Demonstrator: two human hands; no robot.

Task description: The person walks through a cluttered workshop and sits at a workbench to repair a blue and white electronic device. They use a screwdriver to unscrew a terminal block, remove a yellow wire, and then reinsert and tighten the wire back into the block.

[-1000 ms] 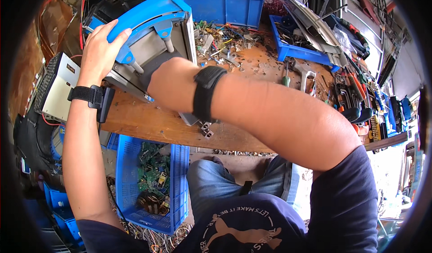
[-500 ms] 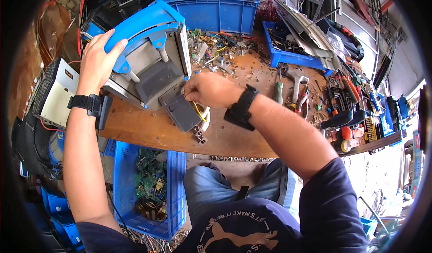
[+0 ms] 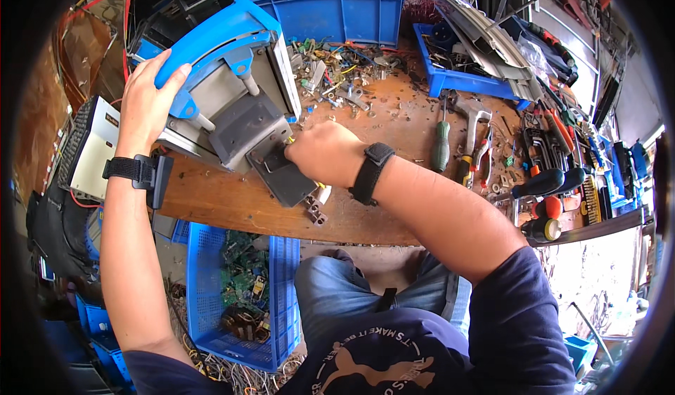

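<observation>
My left hand grips the curved blue edge of a bulky blue-and-grey device, which stands tilted on the bench. Two short metal posts join its blue part to a dark grey housing. My right hand is closed at the side of a dark metal bracket with holes, below that housing. A bit of yellow shows at its fingertips; what the fingers hold is hidden. Under the bracket lies a flat dark grey plate. A brown terminal block sits at its lower corner, by a white wire.
A green-handled screwdriver and a hammer lie right of my right hand, near many hand tools. Loose scrap parts cover the bench's back. A blue crate of circuit boards stands below the bench edge.
The holed bracket now shows between housing and plate. My right hand has turned and shifted slightly, covering more of the yellow wire. My left hand keeps its hold; the whole view has shifted a little.
</observation>
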